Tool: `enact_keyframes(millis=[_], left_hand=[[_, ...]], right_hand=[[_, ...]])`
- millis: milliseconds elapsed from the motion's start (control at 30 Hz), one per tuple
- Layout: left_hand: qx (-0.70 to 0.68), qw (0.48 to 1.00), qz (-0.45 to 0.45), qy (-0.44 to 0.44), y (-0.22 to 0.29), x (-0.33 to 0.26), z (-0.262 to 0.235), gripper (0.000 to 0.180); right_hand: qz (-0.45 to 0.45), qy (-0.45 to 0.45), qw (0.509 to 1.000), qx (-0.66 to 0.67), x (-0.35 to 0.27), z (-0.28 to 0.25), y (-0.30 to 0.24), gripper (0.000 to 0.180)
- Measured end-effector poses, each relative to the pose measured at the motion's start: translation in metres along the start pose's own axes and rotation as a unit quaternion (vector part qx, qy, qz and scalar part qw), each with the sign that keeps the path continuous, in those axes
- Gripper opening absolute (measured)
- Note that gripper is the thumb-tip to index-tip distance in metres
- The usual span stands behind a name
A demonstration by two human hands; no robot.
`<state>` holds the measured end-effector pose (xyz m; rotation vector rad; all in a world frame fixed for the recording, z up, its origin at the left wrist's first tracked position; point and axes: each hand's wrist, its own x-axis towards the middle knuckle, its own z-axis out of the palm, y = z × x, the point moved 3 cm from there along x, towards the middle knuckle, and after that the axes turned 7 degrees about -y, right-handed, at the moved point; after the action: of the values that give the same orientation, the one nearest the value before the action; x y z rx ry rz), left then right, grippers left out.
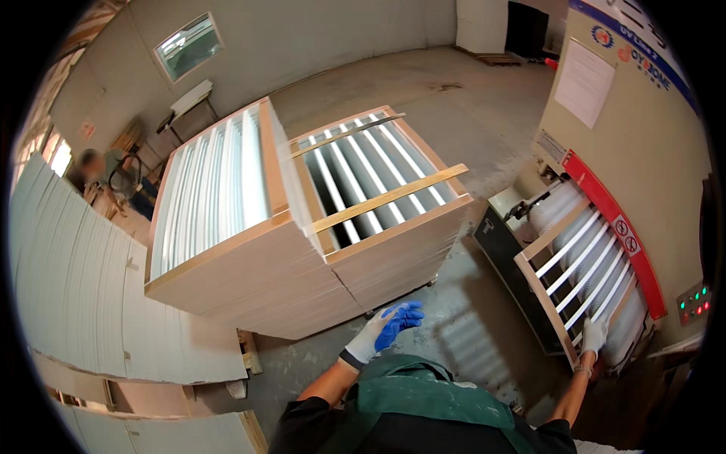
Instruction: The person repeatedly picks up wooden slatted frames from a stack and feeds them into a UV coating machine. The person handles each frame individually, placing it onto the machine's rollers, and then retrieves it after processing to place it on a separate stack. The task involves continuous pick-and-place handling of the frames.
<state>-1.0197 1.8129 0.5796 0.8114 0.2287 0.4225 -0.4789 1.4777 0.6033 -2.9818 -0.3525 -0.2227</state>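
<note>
White-slatted wooden frame (586, 279) slants across the pale rollers (629, 331) of a beige machine (631, 144), below its red guard (609, 218). The person's right hand (595, 335), gloved, seems to clasp the frame's near end, though it is small from where I stand. The left hand (388, 329), blue-and-white gloved, hangs relaxed, partly unfurled, near tall stacked frames (302, 276).

From my station I see a plain grey wall (325, 30) curving across the far side, with a pale-framed rectangular window (189, 47) at left and a light-topped table (193, 98) below it. I make out a worn, smooth grey floor (386, 83) with a brown stain (446, 87). Bright light shows through an opening (60, 157) at far left.
</note>
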Motion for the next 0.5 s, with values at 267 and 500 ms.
enact_keyframes(millis=[267, 500], left_hand=[[0.071, 0.991, 0.105, 0.037, 0.075, -0.065, -0.001, 0.058], [0.075, 0.976, 0.164, 0.122, 0.103, -0.12, -0.019, 0.054]], right_hand=[[-0.366, -0.527, 0.527, 0.557, -0.169, -0.138, -0.471, 0.065], [-0.567, -0.402, 0.592, 0.407, -0.35, -0.228, -0.698, 0.069]])
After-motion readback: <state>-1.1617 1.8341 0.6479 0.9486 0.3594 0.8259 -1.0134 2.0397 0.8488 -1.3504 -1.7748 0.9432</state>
